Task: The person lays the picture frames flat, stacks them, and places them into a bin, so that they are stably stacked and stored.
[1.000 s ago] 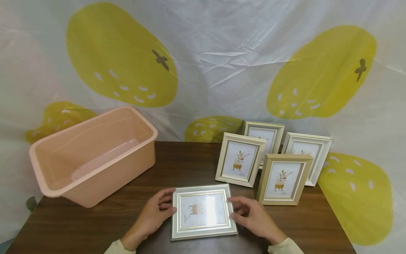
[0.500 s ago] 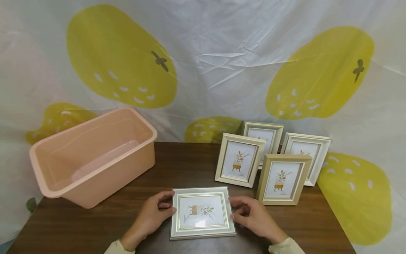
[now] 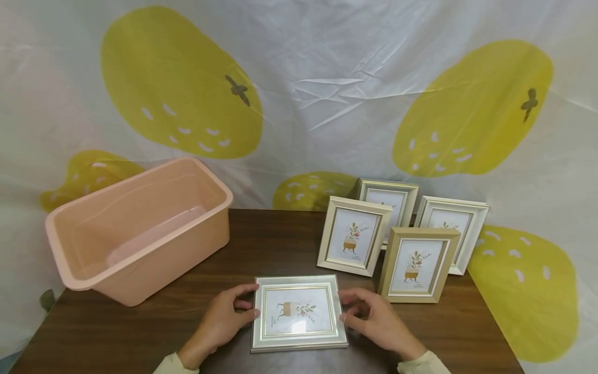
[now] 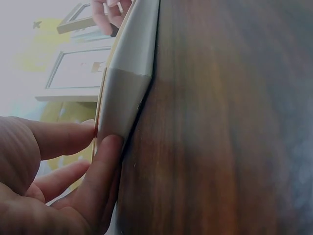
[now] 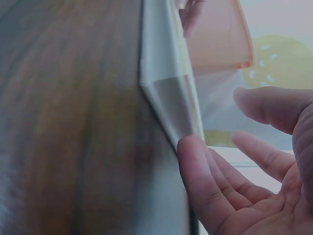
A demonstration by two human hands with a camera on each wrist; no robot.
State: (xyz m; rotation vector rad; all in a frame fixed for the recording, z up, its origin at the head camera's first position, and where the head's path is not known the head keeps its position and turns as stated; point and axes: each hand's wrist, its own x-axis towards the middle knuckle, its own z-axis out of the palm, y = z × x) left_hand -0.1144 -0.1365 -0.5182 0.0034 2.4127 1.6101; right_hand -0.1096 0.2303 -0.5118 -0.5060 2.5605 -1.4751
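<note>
A silvery-white picture frame lies face up on the dark wooden table, its plant picture turned sideways. At its left edge is my left hand, with fingertips touching the frame's side in the left wrist view. My right hand is at the opposite edge. One fingertip touches the side there, while other digits stand apart from it in the right wrist view. Neither hand's fingers wrap around the frame. Its underside is hidden.
Several picture frames stand upright at the right, including a tan frame in front and a cream frame beside it. A pink plastic bin occupies the left. Behind the table hangs a fabric backdrop with yellow fruit prints.
The glare on the lying frame's glass has shrunk since one second ago, uncovering more of the picture. The frame's far edge sits slightly lower in view; both hands have stayed nearly in place.
</note>
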